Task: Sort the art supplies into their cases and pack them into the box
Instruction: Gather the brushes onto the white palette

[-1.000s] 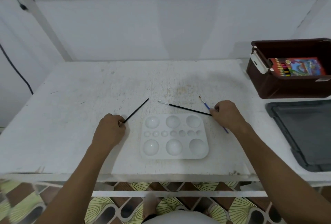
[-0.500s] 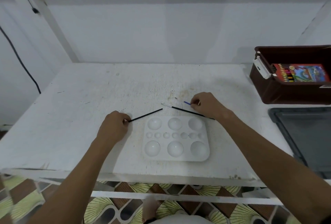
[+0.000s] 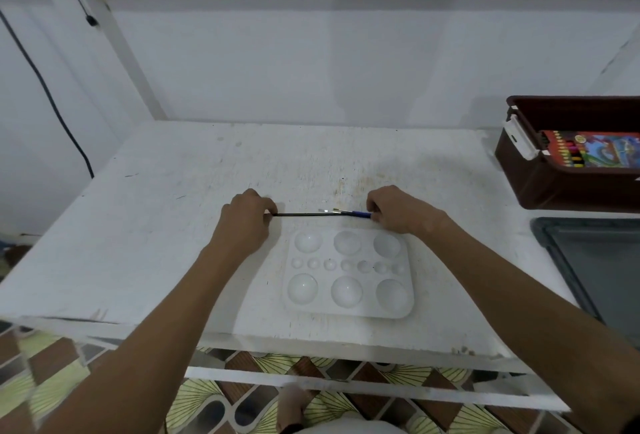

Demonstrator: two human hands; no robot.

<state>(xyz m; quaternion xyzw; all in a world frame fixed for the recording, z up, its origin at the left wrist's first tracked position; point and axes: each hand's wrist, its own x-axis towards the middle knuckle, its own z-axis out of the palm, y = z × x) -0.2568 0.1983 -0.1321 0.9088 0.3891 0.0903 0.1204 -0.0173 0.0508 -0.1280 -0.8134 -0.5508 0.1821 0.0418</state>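
I see the white table point(image 3: 145, 225) filling most of my view, with the brown box point(image 3: 554, 187) at its right edge, cut off by the frame, a crayon pack point(image 3: 592, 153) already inside. A dark lid point(image 3: 595, 267) lies near the right front corner, also cropped. The white palette point(image 3: 349, 274) sits flat near the front edge, centre-right; I judge it rigid, light and slick, best lifted by its rim. Just behind its far edge my hands bring the brushes point(image 3: 322, 214) together in one line. My left hand point(image 3: 244, 222) pinches the end of a black handle; my right hand point(image 3: 398, 213) pinches the blue and black ones. They look thin, stiff and very light, likely to roll, so I would grip mid-handle, away from the bristles. How many brushes overlap I cannot tell; the tips blur together, and no brush case is visible.
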